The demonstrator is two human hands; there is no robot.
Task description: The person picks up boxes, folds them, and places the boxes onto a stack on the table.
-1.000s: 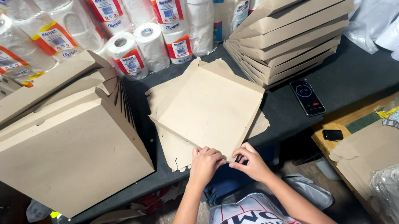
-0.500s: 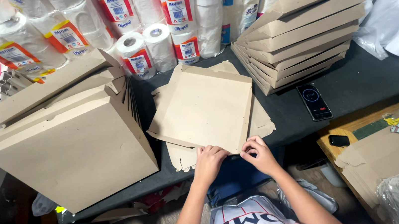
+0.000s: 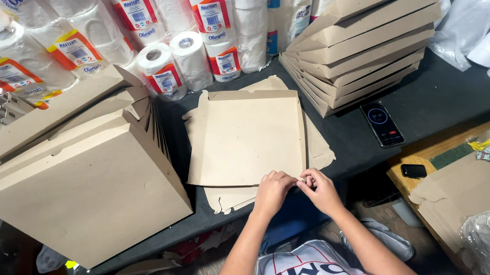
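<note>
A dark work table (image 3: 438, 103) fills the middle of the frame, backed along the top edge by wrapped paper towel rolls (image 3: 213, 24) and, at the upper right, white plastic bags (image 3: 483, 18). At the left a leaning stack of folded brown cardboard boxes (image 3: 78, 187) stands on the table; a second stack of folded boxes (image 3: 363, 44) leans at the upper right. Between the two stacks lies the flat cardboard box blank (image 3: 245, 137), resting on a few more unfolded blanks whose edges show beneath it. A black phone (image 3: 382, 123) with a lit screen lies on the table just right of the blank, and a small dark object sits on a brown surface at the lower right.

The left hand (image 3: 273, 192) and right hand (image 3: 320, 190) meet at the near edge of the blank, at lower centre. Both are closed in a pinch on the front flap of the cardboard, fingertips almost touching each other.

Compared with half a second ago, the two hands have drawn closer together on the same front edge, and the blank lies flatter and squarer to the table. That suggests the front flap is being creased or tucked, an early fold in forming this box.
</note>
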